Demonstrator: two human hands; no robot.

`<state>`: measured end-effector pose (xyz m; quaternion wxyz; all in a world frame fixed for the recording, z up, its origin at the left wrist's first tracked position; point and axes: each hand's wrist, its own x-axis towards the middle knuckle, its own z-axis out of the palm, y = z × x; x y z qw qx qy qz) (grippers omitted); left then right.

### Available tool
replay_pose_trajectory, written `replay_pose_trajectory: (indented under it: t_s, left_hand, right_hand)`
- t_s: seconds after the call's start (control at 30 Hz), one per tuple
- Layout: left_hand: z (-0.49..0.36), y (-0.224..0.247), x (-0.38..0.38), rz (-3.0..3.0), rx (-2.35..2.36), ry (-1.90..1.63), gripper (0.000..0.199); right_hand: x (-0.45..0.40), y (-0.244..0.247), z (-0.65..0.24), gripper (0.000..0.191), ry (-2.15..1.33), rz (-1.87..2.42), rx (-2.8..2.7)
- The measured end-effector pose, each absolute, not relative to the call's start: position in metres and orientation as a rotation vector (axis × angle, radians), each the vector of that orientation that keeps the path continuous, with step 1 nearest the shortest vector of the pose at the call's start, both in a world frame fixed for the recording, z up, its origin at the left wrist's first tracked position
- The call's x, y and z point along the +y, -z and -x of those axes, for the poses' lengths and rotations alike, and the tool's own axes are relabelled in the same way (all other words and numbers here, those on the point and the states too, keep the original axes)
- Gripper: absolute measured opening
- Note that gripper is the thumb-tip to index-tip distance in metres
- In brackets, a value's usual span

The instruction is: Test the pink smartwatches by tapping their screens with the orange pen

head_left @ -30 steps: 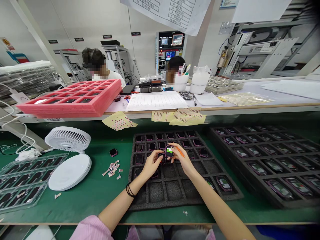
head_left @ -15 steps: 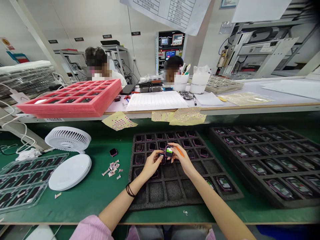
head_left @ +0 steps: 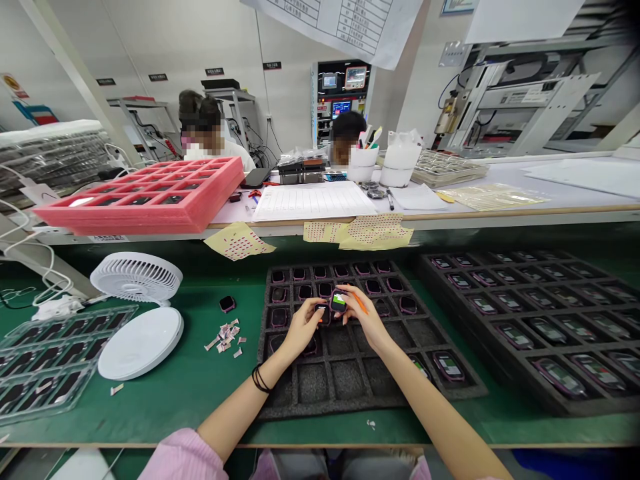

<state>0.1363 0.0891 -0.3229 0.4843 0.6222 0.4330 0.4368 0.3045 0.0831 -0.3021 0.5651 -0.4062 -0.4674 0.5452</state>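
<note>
Over the black foam tray [head_left: 310,383], my left hand [head_left: 304,325] is closed on a smartwatch [head_left: 323,316] with a dark screen that shows a small orange patch. Beside it, my right hand [head_left: 361,313] grips a second smartwatch [head_left: 339,302], whose screen is lit green and white. An orange stick-like tool [head_left: 359,301], perhaps a pen, also lies in the right hand's fingers. The two watches are held side by side, close together. Several purple-framed watches sit in the tray's compartments around my hands, and some front compartments hold none.
To the right stands a second foam tray [head_left: 493,347] full of watches. At left are a white fan [head_left: 140,333], a clear plastic tray [head_left: 50,363], loose tabs [head_left: 225,338] and a single watch [head_left: 227,304]. A pink foam tray [head_left: 200,217] rests on the shelf; two people sit beyond.
The left watch has tilted and shifted slightly left, and an orange patch now shows on its screen. The right watch has turned a little. A person in the background has moved slightly right.
</note>
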Motion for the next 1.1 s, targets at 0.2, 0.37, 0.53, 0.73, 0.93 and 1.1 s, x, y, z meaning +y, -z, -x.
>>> replay_pose_trajectory:
  t_s: [0.2, 0.37, 0.53, 0.73, 0.93, 1.1]
  left_hand:
    - [-0.136, 0.324, 0.090, -1.484, 1.043, -1.066, 0.033]
    - [-0.136, 0.328, 0.091, -1.477, 1.018, -1.090, 0.033]
    - [-0.138, 0.332, 0.092, -1.495, 0.998, -1.111, 0.036]
    - [-0.139, 0.330, 0.090, -1.598, 0.959, -1.172, 0.057]
    - [-0.134, 0.320, 0.086, -1.836, 1.086, -1.107, 0.044]
    - [-0.132, 0.319, 0.088, -2.057, 1.037, -1.112, 0.043]
  right_hand:
    - [0.087, 0.305, -0.304, 0.038, -1.265, 0.994, -1.098]
    - [0.088, 0.307, -0.304, 0.039, -1.253, 0.998, -1.088]
    - [0.086, 0.305, -0.305, 0.036, -1.269, 0.958, -1.071]
    - [0.089, 0.310, -0.306, 0.035, -1.304, 1.022, -1.141]
    - [0.090, 0.314, -0.304, 0.036, -1.239, 1.096, -1.277]
    - [0.087, 0.316, -0.302, 0.037, -1.179, 1.084, -1.422]
